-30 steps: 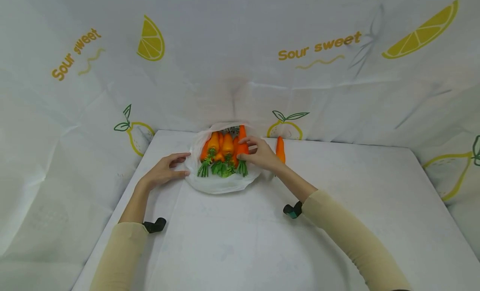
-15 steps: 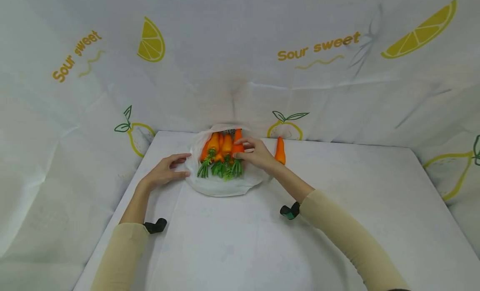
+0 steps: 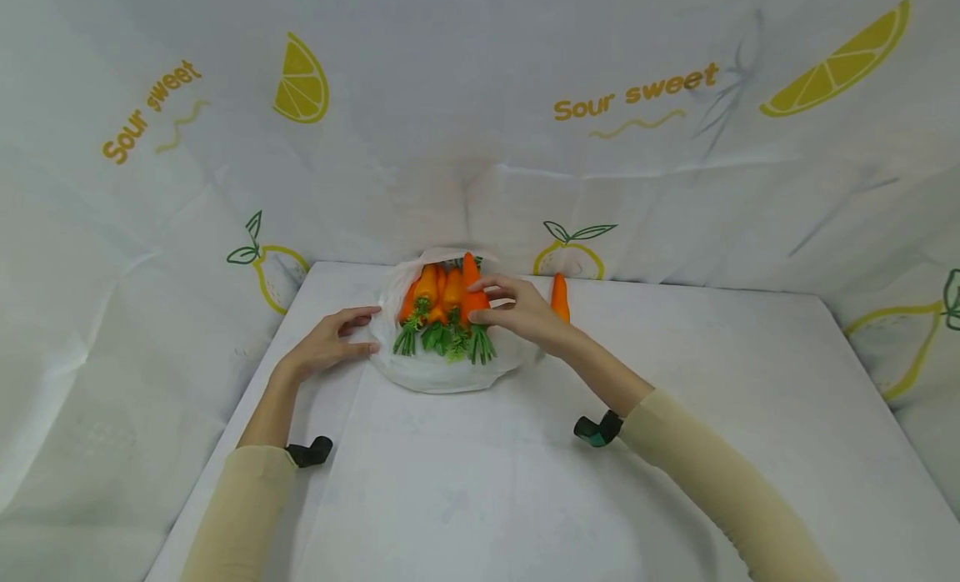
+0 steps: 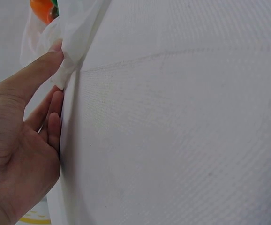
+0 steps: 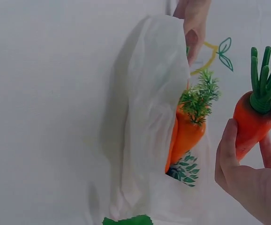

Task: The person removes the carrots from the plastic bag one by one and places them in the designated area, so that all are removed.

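Gripping in the right hand (image 3: pixel 521 311) one orange carrot (image 5: pixel 252 123), with the thumb on one side and the bent fingers on the other, at the broad shoulder just below the short green stalks (image 5: pixel 261 102). Holding it at the right side of the mouth of the white plastic bag (image 3: pixel 438 380), with the tip turned toward the lemon-printed sheet (image 3: pixel 450 148) and the stalks toward the near side; very close to the bunch of carrots (image 3: pixel 426 283) inside, but impossible to say if touching. With the left hand (image 3: pixel 324 344), only touching the left edge of the bag, with relaxed thumb and fingers well parted and not closed around anything. Having also, to the right of the right hand, a loose carrot (image 3: pixel 559 294) on the white table (image 3: pixel 450 482), partly hidden. Judging by the smooth, shiny skin and thick stalks, probably artificial: likely light, stiff, a little slippery, not easily bruised. Best to take hold at the shoulder, with gentle pressure from both sides, rather than at the narrow tip. For the bag, better to touch the rim lightly, being thin, soft and probably easy to collapse.
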Demonstrator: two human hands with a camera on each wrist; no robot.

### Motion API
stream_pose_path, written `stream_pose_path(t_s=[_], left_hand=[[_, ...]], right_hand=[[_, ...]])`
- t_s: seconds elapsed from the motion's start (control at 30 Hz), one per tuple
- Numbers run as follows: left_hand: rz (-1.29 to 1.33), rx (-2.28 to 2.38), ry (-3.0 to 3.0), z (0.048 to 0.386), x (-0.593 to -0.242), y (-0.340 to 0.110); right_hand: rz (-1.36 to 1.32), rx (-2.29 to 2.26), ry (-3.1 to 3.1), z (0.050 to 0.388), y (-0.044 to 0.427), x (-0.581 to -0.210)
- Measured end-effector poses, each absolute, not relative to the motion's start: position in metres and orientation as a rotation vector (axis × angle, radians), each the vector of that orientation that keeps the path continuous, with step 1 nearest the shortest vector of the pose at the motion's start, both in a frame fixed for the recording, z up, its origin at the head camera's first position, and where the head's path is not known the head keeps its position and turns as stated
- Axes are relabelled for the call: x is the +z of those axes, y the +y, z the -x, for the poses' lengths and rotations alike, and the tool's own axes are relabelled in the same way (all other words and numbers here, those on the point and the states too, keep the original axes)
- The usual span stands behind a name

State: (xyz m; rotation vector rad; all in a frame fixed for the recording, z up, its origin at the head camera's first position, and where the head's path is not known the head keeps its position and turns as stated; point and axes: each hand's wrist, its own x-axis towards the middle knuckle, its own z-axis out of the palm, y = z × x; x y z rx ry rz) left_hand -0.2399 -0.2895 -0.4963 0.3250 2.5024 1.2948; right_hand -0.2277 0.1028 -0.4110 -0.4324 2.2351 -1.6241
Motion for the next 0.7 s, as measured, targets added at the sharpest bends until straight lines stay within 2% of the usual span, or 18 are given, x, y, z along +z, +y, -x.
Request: stream_pose_path(t_s=[0.3,0.7], left_hand=[[-0.335,1.288,2.500,0.238,-0.496,-0.290],[-0.326,1.284,2.503,0.240,-0.499,-0.291]], right_hand=[[0.524,-1.646,2.220,0.218,0.121,-0.383],[0.569,-1.621,2.311,0.222,0.162,-0.366]])
